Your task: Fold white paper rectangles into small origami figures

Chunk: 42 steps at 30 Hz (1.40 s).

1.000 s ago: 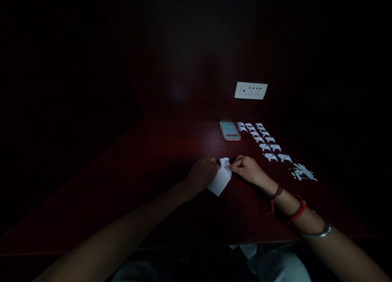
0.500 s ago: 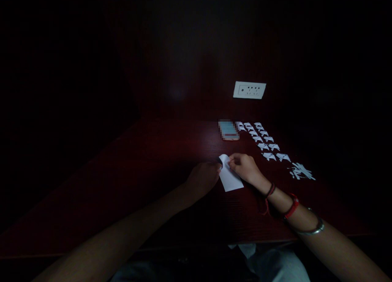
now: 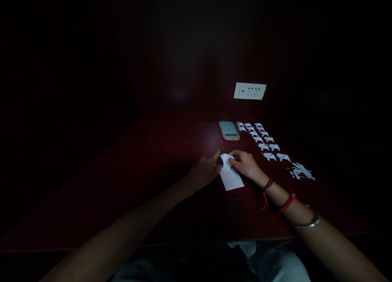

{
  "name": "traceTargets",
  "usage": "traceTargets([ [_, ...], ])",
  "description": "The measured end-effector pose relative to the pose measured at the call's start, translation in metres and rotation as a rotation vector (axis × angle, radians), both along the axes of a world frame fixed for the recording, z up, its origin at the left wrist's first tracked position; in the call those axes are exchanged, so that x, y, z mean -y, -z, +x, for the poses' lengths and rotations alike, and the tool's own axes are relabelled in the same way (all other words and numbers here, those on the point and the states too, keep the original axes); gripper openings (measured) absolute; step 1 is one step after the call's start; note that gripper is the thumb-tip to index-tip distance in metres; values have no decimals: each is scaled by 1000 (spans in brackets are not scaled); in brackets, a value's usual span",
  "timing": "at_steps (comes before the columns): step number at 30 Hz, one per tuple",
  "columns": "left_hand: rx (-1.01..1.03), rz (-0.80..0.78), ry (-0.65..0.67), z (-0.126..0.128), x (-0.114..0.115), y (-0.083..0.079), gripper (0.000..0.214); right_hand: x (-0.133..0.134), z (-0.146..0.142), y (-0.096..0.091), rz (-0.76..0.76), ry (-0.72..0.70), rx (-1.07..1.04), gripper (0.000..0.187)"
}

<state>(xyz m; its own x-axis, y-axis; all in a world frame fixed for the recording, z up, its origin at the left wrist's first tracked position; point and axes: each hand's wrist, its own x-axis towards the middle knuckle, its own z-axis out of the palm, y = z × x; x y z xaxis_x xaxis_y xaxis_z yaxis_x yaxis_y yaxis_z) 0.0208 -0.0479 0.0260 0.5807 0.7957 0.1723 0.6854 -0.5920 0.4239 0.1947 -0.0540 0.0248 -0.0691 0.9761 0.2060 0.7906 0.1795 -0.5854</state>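
A small white sheet of paper [image 3: 232,178] lies on the dark red table with its far end bent over. At its left edge is my left hand [image 3: 204,172]; the thumb touches the paper and the index finger reaches along the far corner. My right hand [image 3: 247,164] pinches the far right part of the sheet between thumb and fingers. Fingertips under the bent part are hidden. Beyond my right hand, several small folded white paper pieces [image 3: 269,156] lie in two rows.
A phone [image 3: 230,131] with a blurred screen lies behind the sheet. A heap of thin white paper strips [image 3: 302,171] is at the right. A white socket plate [image 3: 250,91] is on the back wall. The table's front edge [image 3: 183,244] runs before my lap.
My left index finger has lifted and stretched forward from its earlier pinch. The far end of the paper looks flatter, less curled. My right hand has shifted slightly.
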Motion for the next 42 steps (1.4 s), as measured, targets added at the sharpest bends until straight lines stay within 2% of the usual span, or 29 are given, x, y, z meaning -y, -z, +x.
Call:
traceTargets([
  [4,-37,20,-38,0,-3,1,48,-1,1,2,20,-19,5,15],
  [8,-23,39,-17,1,-5,3,42,-2,-1,3,44,-37,18,13],
  [13,30,46,8,-2,-4,4,41,-2,2,1,26,-129,-30,13],
  [19,143,-18,94,-6,-2,0,35,1,8,2,-5,-243,-153,12],
  [23,104,24,146,-6,-4,2,32,2,9,2,-23,-271,-191,11],
  [26,82,44,69,-4,-4,4,30,5,9,1,-66,-292,-193,17],
  [30,117,-5,-59,0,-3,6,25,6,9,1,-74,-282,-217,18],
  [34,152,-66,-39,2,-4,8,20,3,7,5,-34,-239,-235,14],
  [37,162,-66,-20,1,-4,8,21,1,3,7,0,-208,-311,17],
  [42,175,68,-55,3,-2,5,15,4,-2,5,26,-195,-360,15],
])
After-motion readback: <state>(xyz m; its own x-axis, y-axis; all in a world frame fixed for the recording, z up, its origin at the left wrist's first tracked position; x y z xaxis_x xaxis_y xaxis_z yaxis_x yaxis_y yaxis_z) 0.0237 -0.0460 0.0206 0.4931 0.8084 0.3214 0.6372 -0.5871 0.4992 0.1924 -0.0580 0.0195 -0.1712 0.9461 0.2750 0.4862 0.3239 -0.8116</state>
